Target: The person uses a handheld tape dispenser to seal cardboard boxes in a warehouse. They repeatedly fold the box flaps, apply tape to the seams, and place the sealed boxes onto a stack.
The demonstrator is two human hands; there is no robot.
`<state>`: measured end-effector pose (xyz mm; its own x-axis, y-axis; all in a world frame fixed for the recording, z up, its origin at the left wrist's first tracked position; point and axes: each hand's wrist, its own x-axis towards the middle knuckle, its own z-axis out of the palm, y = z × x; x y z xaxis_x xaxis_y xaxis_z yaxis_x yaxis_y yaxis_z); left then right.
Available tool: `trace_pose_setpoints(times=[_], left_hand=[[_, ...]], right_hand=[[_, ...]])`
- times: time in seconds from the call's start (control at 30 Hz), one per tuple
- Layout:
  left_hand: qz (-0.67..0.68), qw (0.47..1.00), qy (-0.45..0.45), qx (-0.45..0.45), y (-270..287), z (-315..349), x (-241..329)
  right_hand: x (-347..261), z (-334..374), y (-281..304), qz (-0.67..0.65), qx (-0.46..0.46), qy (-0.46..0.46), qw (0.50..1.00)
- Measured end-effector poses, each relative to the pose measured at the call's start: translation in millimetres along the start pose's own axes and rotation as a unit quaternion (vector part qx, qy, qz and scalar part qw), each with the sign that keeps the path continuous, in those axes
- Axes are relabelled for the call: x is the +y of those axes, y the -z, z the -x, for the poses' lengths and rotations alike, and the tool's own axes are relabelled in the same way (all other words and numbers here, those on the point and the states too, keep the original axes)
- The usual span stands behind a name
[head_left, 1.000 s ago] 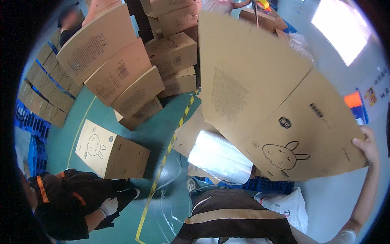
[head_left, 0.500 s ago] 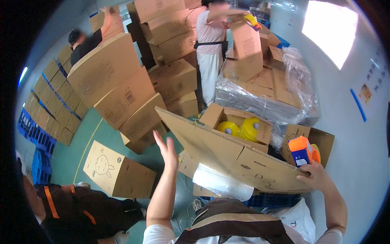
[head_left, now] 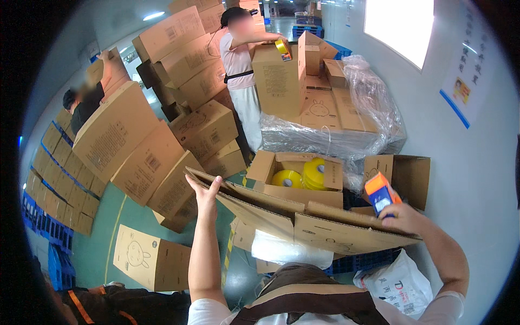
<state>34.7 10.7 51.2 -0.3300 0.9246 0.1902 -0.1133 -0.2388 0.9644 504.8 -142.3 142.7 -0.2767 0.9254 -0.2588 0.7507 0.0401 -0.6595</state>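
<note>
A folded cardboard box (head_left: 254,211) stretches across in front of me, its long top flaps slightly parted. My left hand (head_left: 205,197) grips its left end, thumb on the near side and fingertips at the far edge. By the right end, my right hand (head_left: 403,218) holds an orange-and-blue tape dispenser (head_left: 382,195). That hand is close against the cardboard; whether its lower fingers also hold the board I cannot tell. Just beyond the folded box, an open carton (head_left: 265,162) contains several yellow tape rolls (head_left: 314,173).
A roll of clear film (head_left: 292,250) lies below the cardboard, a white bag (head_left: 398,284) at lower right. Another open carton (head_left: 411,181) stands by the wall. Stacked cartons (head_left: 151,162) rise on the left. A co-worker (head_left: 241,76) tapes at a tall box (head_left: 276,81); others work leftward.
My left hand has gone from open and apart to gripping the cardboard's left end. The flaps have parted more. My right hand has shifted with the dispenser, and the view has tilted up.
</note>
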Motion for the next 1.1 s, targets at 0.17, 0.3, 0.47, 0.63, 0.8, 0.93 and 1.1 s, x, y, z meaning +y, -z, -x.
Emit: trace_pose_setpoints(times=[0.17,0.3,0.47,0.63,0.8,0.93,1.1], left_hand=[[0.013,0.997,0.076,-0.013,13.7,5.3,18.6],[0.043,0.995,0.052,-0.069,6.8,-0.5,60.3],[-0.024,0.968,0.071,-0.24,-5.0,-50.4,96.6],[-0.212,0.868,-0.017,-0.45,-58.8,-43.7,55.7],[-0.225,0.857,-0.007,-0.464,-85.8,-4.9,0.0],[-0.24,0.793,-0.214,-0.517,-69.2,-12.5,-37.1],[-0.654,0.61,-0.15,-0.422,-51.3,16.8,-46.0]], right_hand=[[-23.7,-6.5,11.6,0.226,0.089,0.106,0.964],[-11.0,-17.3,29.3,0.108,0.12,0.045,0.986],[-56.4,-35.9,38.9,-0.108,0.119,-0.014,0.987],[-29.6,-81.7,6.6,-0.01,0.183,-0.032,0.983],[-35.5,-108.6,-31.9,0.058,0.215,-0.041,0.974],[-59.3,-127.1,-67.2,0.279,0.2,-0.003,0.939],[-36.2,-147.1,-116.2,0.443,0.068,0.18,0.876]])
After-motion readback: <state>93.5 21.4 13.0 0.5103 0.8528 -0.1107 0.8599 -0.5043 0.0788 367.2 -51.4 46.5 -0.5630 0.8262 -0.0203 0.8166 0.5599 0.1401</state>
